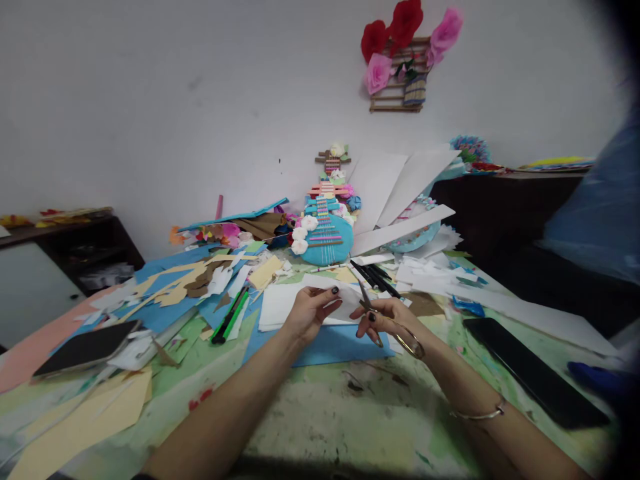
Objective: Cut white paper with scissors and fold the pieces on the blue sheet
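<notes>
My left hand (311,312) pinches a piece of white paper (351,308) between thumb and fingers, above the middle of the table. In my right hand (387,317) is a pair of scissors (411,343) with gold handles. The blades point up and away, close to the paper's right side; whether they touch it I cannot tell. Beneath both hands lie a stack of white sheets (274,307) and a blue sheet (320,350). Just behind the scissors is a bunch of black pens (375,277).
A blue paper lute (327,241) with white flowers leans at the back. Left are a green utility knife (231,317), paper scraps (175,287) and a dark tablet-like object (87,348). A long black object (535,370) and a blue tape dispenser (469,305) lie right.
</notes>
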The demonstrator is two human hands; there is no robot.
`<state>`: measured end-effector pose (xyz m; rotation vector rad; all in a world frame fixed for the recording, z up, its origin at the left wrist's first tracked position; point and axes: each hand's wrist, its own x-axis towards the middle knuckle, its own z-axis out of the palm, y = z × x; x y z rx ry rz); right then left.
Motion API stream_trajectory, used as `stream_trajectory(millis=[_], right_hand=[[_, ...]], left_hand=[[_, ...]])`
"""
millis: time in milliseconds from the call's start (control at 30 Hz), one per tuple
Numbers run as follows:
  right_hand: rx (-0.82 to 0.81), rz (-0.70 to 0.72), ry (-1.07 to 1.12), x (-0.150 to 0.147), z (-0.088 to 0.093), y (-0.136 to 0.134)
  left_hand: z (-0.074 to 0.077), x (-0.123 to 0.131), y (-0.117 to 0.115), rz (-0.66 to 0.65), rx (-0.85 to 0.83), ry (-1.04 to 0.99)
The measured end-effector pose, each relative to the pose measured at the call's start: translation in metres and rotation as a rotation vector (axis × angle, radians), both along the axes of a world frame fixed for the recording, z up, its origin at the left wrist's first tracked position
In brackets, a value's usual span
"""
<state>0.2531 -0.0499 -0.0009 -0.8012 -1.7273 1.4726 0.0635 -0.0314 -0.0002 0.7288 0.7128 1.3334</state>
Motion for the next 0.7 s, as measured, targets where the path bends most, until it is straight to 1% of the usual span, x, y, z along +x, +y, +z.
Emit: stream_trajectory(millis=[133, 267, 467, 700], right_hand=[[-0.014, -0.008, 0.004, 0.0008, 0.0003, -0.0008], [-0.025, -0.025, -0.002, 0.0018, 0.0013, -0.0023], [-0.044, -0.038, -0.077, 0.0008, 0.0041, -0.0046], [-0.037, -0.043, -0.082, -0.0003, 0.007, -0.0066]], left_hand=[[0.0014, -0.0007, -0.0003, -0.033, 0.066, 0.038], [0.0033, -0.0031, 0.0008, -0.033, 0.135, 0.047], [0.0041, -0.0041, 0.001, -0.022, 0.185, 0.078], [0.0018, -0.0035, 0.0025, -0.009, 0.209, 0.081]])
